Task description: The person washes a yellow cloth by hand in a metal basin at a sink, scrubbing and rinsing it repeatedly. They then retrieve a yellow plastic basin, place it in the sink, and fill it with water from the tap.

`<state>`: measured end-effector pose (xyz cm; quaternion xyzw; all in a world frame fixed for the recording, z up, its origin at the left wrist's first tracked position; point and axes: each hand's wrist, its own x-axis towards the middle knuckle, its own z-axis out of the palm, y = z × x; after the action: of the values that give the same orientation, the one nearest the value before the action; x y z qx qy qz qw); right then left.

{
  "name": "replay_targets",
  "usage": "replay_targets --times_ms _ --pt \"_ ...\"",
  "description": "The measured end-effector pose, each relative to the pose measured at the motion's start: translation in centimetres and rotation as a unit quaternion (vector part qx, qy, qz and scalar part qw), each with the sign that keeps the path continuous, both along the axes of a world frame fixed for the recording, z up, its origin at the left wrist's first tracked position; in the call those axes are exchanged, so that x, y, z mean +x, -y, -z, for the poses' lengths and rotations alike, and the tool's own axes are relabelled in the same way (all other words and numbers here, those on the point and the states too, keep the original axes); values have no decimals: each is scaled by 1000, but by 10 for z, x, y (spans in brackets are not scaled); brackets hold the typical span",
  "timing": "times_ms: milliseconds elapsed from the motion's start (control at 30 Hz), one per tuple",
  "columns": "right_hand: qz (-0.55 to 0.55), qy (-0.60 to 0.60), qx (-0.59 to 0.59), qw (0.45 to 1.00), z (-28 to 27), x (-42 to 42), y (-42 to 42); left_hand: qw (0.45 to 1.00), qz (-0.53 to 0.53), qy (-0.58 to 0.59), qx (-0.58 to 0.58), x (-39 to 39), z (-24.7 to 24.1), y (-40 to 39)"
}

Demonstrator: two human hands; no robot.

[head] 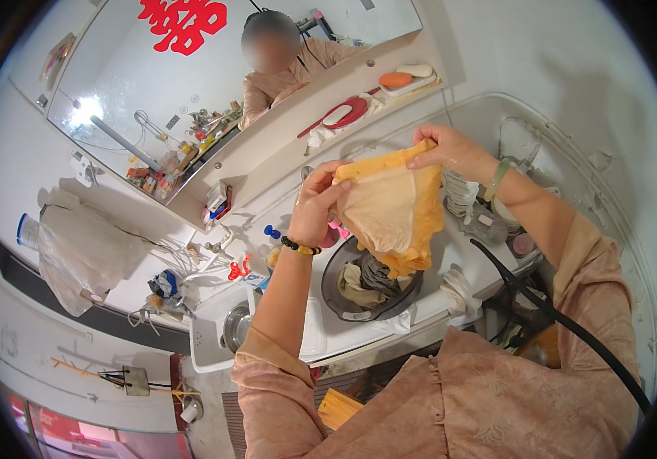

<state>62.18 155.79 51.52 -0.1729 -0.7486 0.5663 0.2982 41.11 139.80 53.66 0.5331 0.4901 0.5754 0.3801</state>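
A piece of yellow cloth (388, 201) with a paler panel hangs stretched between my two hands. My left hand (324, 192) pinches its upper left corner; a beaded bracelet circles that wrist. At the upper right corner my right hand (449, 150) grips the same edge, with a pale green bangle (498, 179) on the wrist. The cloth's lower end hangs over a dark grey basin (357, 307) on the white counter. Inside the basin lie crumpled grey cloth (379, 274) and beige cloth (357, 287). Whether the yellow cloth touches them, I cannot tell.
A sink (213, 356) holding a metal bowl (239, 328) lies left. A wall mirror (190, 86) stands behind a shelf with a red-handled item (351, 112) and soap (395, 80). Bottles and jars (483, 226) crowd the right. A black cable (569, 327) crosses by my right arm.
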Motion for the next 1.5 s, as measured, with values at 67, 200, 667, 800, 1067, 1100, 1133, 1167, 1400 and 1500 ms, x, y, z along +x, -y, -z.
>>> replay_targets --times_ms 67,200,667,800,1067,1100,1133,1167,1400,1500 --pt "69 -17 69 995 1 -2 2 974 -68 -201 82 7 3 4" --pt "144 -55 61 986 9 -13 4 753 -162 -588 246 26 13 18" --pt "66 -113 -178 975 38 -31 11 993 1 84 -86 19 4 -1" --pt "162 -195 -206 945 81 -23 27 975 43 207 -70 23 -7 -7" --pt "29 -71 -390 918 160 17 61 957 128 255 -52 37 -20 -18" --pt "18 -101 -390 915 166 16 62 954 142 259 -47 40 -21 -20" --pt "6 -131 -387 913 169 13 61 954 144 258 -47 43 -23 -22" --pt "1 -148 -397 906 172 9 60 958 126 254 -52 46 -24 -24" --pt "-7 -150 -396 906 170 -6 53 960 124 247 -43 40 -28 -38" --pt "-45 -133 -365 920 158 0 50 960 96 258 -43 27 -24 -45"
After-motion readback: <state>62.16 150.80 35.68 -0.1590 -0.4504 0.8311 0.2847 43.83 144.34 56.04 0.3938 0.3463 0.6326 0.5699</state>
